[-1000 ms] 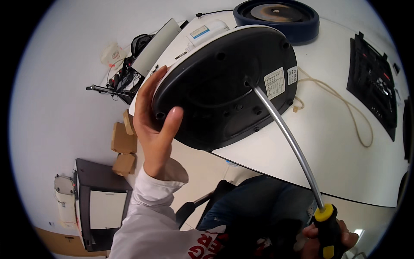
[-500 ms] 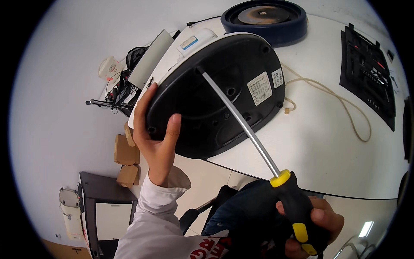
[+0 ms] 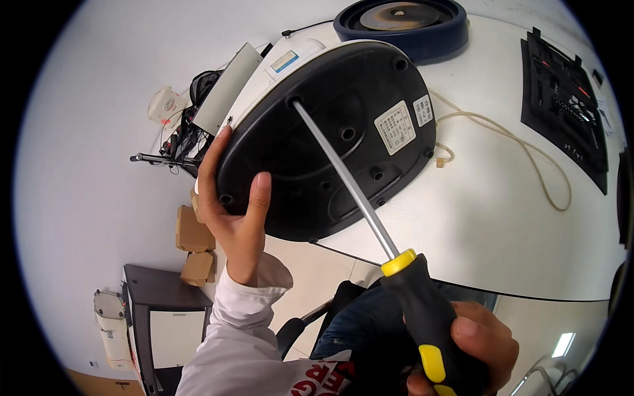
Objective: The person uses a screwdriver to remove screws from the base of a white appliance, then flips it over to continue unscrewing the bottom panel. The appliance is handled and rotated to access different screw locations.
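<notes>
A white appliance with a black underside (image 3: 277,148) is tipped up at the table's near left edge, its base facing me. My left hand (image 3: 234,221) grips the rim of that base, thumb on the black face and fingers round the side. In my right hand (image 3: 489,343) is a long screwdriver (image 3: 348,181) with a black and yellow handle. Its shaft slants up to the left, and the tip sits in a recessed hole near the base's upper left. The tip itself is hidden in the hole. Two white labels (image 3: 395,129) are stuck on the base's right side.
A dark blue round housing with a scorched metal plate (image 3: 403,43) stands at the back of the white table (image 3: 489,198). A beige cord (image 3: 522,138) lies right of the appliance. Further right is an open black tool case (image 3: 564,112). Cardboard boxes (image 3: 193,228) are at left.
The screwdriver handle and my right hand have shifted left. The tip, at the hole's edge before, now sits in the hole. The view has shifted slightly; my left hand keeps its grip.
</notes>
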The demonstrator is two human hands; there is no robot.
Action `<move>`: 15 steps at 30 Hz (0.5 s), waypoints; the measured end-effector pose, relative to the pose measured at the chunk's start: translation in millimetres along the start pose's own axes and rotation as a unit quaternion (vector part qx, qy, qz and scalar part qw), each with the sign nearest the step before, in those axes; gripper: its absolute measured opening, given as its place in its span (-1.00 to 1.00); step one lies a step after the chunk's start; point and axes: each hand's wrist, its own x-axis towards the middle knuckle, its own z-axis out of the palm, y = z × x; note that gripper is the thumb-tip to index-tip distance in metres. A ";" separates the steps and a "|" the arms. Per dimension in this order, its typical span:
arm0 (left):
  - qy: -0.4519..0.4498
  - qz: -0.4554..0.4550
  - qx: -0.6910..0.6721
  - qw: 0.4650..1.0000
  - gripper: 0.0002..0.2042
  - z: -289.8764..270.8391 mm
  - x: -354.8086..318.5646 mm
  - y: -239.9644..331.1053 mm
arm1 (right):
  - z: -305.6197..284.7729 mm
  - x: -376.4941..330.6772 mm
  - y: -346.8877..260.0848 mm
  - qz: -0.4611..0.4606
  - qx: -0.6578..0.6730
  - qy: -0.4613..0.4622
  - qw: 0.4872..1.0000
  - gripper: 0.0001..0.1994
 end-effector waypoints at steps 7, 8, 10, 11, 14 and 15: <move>-0.005 0.014 -0.003 1.000 -0.51 3.7 3.8 5.5 | 5.4 11.6 -10.7 -0.024 -0.034 0.012 0.999 -0.54; -0.003 0.018 -0.010 1.000 -0.51 4.4 4.7 6.5 | 5.1 14.1 -13.4 -0.019 -0.041 0.013 0.999 -0.54; -0.015 0.021 -0.017 1.000 -0.53 3.9 6.7 9.7 | 4.0 19.7 -22.8 -0.011 -0.063 0.008 0.998 -0.54; -0.020 0.021 -0.025 0.999 -0.54 4.1 8.4 10.3 | 3.3 23.7 -27.7 -0.005 -0.075 0.007 0.997 -0.54; -0.028 0.034 -0.035 0.998 -0.54 4.3 12.9 11.7 | 0.7 39.3 -39.1 0.024 -0.117 -0.003 0.993 -0.54; -0.030 0.041 -0.030 0.998 -0.54 3.0 14.8 11.9 | -1.5 43.3 -44.9 0.032 -0.135 -0.009 0.990 -0.54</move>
